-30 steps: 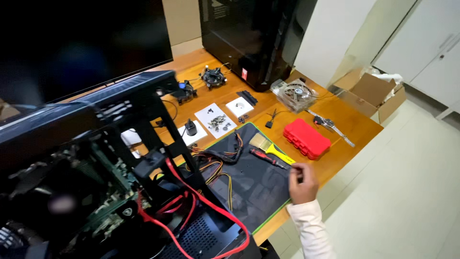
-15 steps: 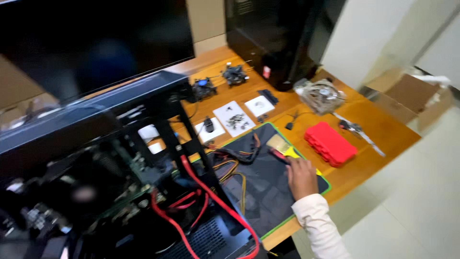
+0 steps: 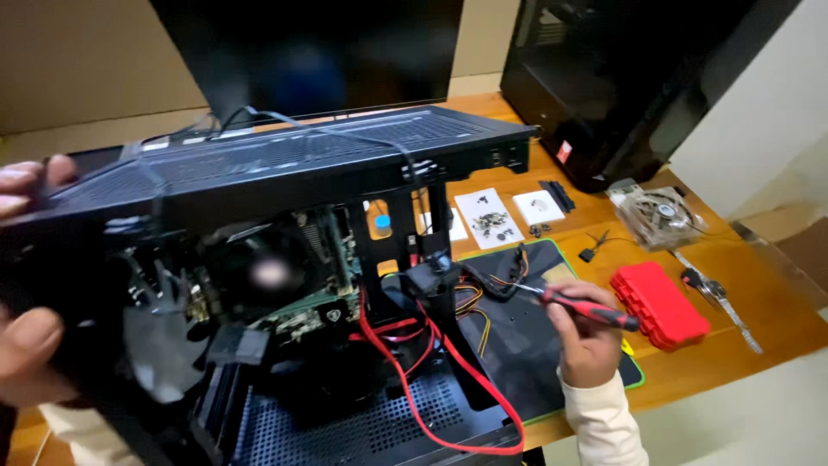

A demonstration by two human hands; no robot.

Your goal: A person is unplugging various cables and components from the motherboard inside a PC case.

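Since the earlier frame the right hand (image 3: 588, 341) has lifted off the dark mat and now carries the screwdriver, and the view has swung closer to the open computer case. The right hand's grip is closed around the red and black handle of the screwdriver (image 3: 580, 308). Its metal shaft points left, toward a bundle of yellow and black wires (image 3: 483, 289) lying at the edge of the case frame. The hand hovers above the black work mat (image 3: 526, 345), which has a green border and lies on the wooden desk (image 3: 733, 362).

The left hand (image 3: 26, 345) is at the far left edge of the view. Its fingers are clamped on the side of the black computer case (image 3: 293, 168), thumb in front, other fingertips showing above the top panel.

Inside the case sit a round cooler fan (image 3: 259, 272), blurred, and a green circuit board. Red cables (image 3: 431, 380) loop down across the perforated case floor, and an upright black frame bar stands between the hand with the screwdriver and the board.

To the right of the mat lies a red plastic box (image 3: 660, 304). Beyond it are a clear-framed fan (image 3: 660, 216), white sheets with small screws (image 3: 489, 220) and a second black tower case (image 3: 621, 78). A dark monitor (image 3: 310, 52) stands behind.
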